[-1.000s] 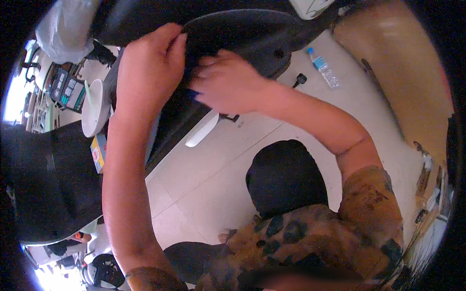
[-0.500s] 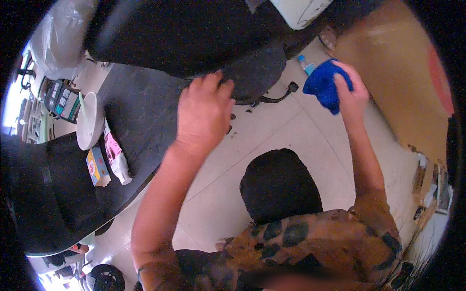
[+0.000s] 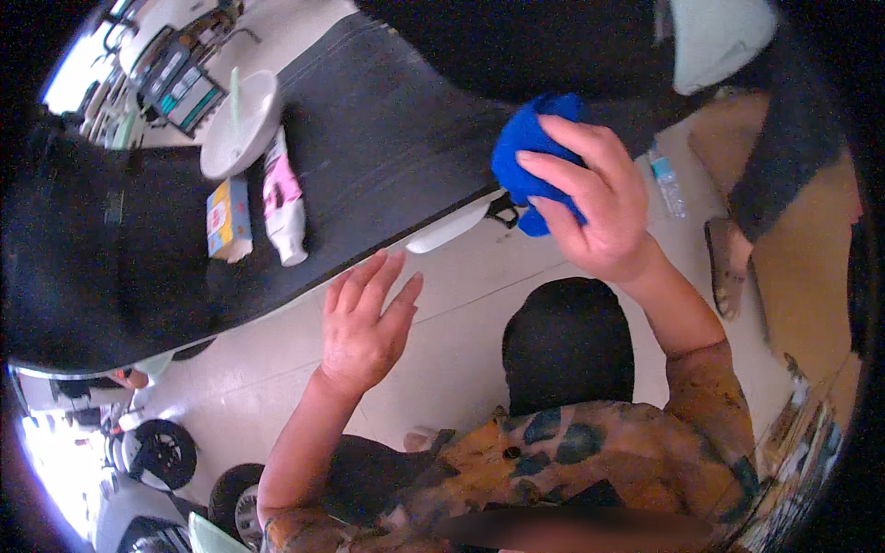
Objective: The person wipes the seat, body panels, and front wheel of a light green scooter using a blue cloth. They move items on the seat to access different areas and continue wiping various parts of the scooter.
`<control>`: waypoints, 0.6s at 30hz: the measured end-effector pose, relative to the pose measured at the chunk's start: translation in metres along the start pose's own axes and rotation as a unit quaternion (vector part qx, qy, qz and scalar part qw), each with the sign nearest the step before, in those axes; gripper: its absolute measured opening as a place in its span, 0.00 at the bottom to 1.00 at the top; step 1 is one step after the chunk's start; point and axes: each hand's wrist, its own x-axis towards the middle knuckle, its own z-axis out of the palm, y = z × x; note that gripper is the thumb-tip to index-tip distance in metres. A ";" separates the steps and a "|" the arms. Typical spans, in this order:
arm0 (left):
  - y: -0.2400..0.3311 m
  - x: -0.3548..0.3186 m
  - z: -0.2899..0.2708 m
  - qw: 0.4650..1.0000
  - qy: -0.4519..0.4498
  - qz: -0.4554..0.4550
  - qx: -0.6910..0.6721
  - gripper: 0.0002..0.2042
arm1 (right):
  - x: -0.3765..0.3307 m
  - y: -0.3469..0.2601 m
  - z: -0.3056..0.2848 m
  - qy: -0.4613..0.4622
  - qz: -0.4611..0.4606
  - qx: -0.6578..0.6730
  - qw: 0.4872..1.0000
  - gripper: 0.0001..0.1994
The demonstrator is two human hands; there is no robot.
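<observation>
A bunched blue cloth (image 3: pixel 524 152) is under the fingers of my right hand (image 3: pixel 595 189), which grips it over the edge of a long black surface (image 3: pixel 378 120). How far the cloth presses on that surface I cannot tell. My left hand (image 3: pixel 364 318) holds nothing, its fingers stretched out and apart, just off the near edge. Beyond it on the black surface lie a pink and white tube (image 3: pixel 284 203) and a small yellow and blue box (image 3: pixel 228 221). A white bowl (image 3: pixel 244 124) with a pale green handle in it stands behind them.
At the right a sandalled foot (image 3: pixel 728 276) of another person stands on the tiled floor, near a clear bottle (image 3: pixel 670 189). A black rounded seat (image 3: pixel 570 346) is close before me. Wheels (image 3: pixel 241 502) show at lower left, and a pale plastic piece (image 3: pixel 719 37) at upper right.
My right hand has brought the blue cloth leftward from over the floor to the black surface's edge. My left hand has come down off the dark piece; the view has shifted.
</observation>
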 end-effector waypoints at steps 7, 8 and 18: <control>-0.042 -0.064 -0.003 0.979 0.107 -0.168 0.054 0.20 | 0.044 -0.007 0.099 -0.090 -0.052 -0.051 0.993 0.17; -0.050 -0.068 -0.006 0.975 0.102 -0.187 0.062 0.23 | 0.046 -0.003 0.105 -0.136 -0.033 -0.069 0.988 0.17; -0.087 -0.099 0.003 0.966 0.042 -0.243 0.077 0.37 | 0.026 -0.007 0.013 -0.296 0.102 -0.271 0.910 0.13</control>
